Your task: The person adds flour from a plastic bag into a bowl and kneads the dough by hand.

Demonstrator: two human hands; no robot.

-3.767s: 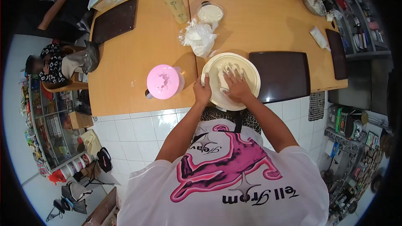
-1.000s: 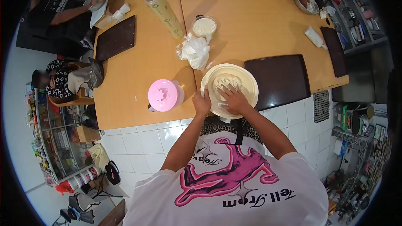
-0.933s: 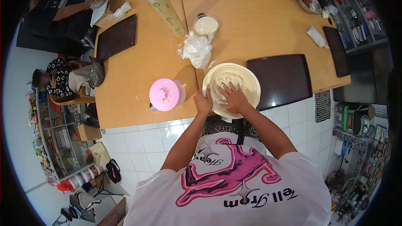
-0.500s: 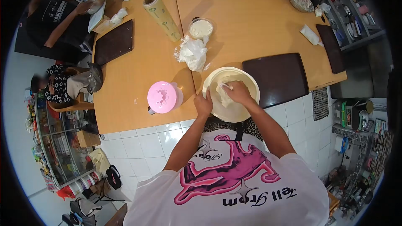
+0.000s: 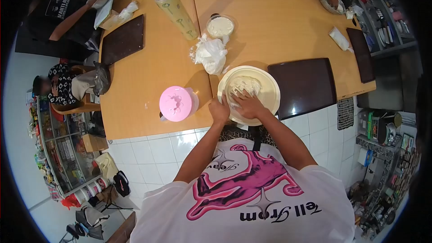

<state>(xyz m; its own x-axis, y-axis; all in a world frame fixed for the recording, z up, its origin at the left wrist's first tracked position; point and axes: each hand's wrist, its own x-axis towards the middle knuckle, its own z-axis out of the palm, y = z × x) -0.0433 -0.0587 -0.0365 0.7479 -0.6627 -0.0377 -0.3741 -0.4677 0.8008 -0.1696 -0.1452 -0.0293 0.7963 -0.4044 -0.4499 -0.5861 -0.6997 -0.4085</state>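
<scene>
A cream-coloured bowl (image 5: 273, 81) stands at the near edge of the table, with pale, sticky dough (image 5: 245, 83) inside. My left hand (image 5: 219, 109) grips the bowl's left rim. Inside the bowl, my right hand (image 5: 249, 106) lies with its fingers spread, the fingertips touching the near side of the dough. Just beyond the bowl sits a white plastic bag (image 5: 211, 57) with white powder around it. A clear tub of white powder (image 5: 220, 27) is behind that bag.
A pink-lidded jug (image 5: 176, 103) stands to the left, a roll of cling film (image 5: 177, 14) behind it. Dark trays (image 5: 302, 85) lie on the table at both sides. Two people handle bowls at the far corners; another person (image 5: 63, 83) sits at left.
My right hand has gone from fingers curled into the dough to spread flat on its near side. The dough has shifted to the far side of the bowl.
</scene>
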